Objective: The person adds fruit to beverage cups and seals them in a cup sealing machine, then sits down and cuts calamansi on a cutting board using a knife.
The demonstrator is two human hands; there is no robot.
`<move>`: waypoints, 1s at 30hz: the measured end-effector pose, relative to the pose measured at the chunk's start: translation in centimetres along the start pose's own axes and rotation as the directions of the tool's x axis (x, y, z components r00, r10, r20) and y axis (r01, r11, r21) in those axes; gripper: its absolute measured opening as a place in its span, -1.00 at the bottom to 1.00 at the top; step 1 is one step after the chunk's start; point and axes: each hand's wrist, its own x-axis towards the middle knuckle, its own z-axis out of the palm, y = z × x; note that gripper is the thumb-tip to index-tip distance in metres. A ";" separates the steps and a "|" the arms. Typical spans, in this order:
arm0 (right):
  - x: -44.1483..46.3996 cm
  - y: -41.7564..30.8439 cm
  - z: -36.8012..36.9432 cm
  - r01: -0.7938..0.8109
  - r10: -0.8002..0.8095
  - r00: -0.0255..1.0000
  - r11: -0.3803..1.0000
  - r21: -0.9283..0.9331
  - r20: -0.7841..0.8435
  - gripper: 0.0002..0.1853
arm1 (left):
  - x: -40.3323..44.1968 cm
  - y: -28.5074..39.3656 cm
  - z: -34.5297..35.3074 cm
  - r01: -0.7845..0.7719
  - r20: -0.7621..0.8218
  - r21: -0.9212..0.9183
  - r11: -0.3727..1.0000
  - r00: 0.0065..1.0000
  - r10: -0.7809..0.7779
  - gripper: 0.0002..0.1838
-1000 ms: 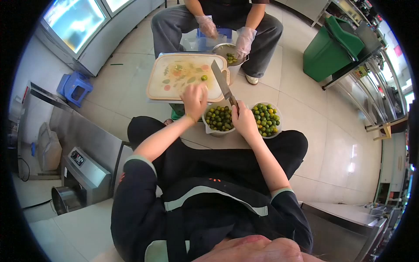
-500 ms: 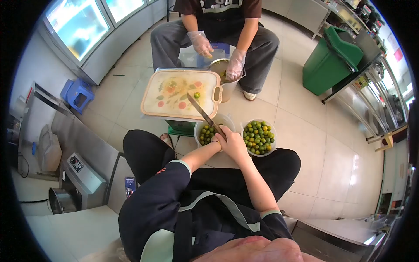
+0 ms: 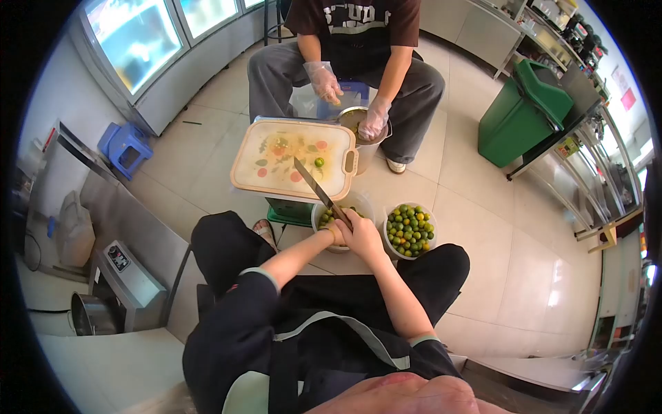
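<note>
The right hand (image 3: 362, 236) grasps the dark handle of a long, straight-bladed metal knife (image 3: 318, 190), fingers wrapped around it, the blade slanting over the near edge of the pale, rounded rectangular cutting board (image 3: 254, 180) with a tan rim. The left hand (image 3: 337, 232) is at the translucent white plastic tub (image 3: 367, 205) below the board's near right corner (its fingers are hidden, so I cannot tell whether they grip anything). It seems to be a moment of reaching among the fruit with the knife held ready; any cut would call for steadying the slippery, round skin and keeping fingertips off the edge. On the board, near its right handle slot, sits 1 small, glossy green citrus fruit (image 3: 319, 162), just beside the blade. Farther right of the board's near corner, a second white tub (image 3: 386, 241) holds smooth green-and-yellow citrus (image 3: 412, 231). Beyond the board, a co-worker's 2 hands wear thin, crinkled clear gloves (image 3: 376, 119).
</note>
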 end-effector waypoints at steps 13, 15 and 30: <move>0.3 -0.7 0.6 0.012 0.010 0.987 0.991 0.137 -0.159 -0.69 | -4.7 -1.5 -16.8 0.294 -0.782 0.243 0.924 0.623 0.008 -0.77; 0.4 -0.3 1.0 0.029 -0.009 0.987 0.992 0.123 -0.162 -0.69 | -4.7 -1.4 -16.3 0.279 -0.783 0.245 0.929 0.621 0.020 -0.80; 1.1 -1.2 4.1 0.032 -0.031 0.995 0.999 0.007 -0.095 -0.72 | -4.6 -2.2 -15.7 0.358 -0.876 -0.061 0.932 0.428 -0.222 -0.90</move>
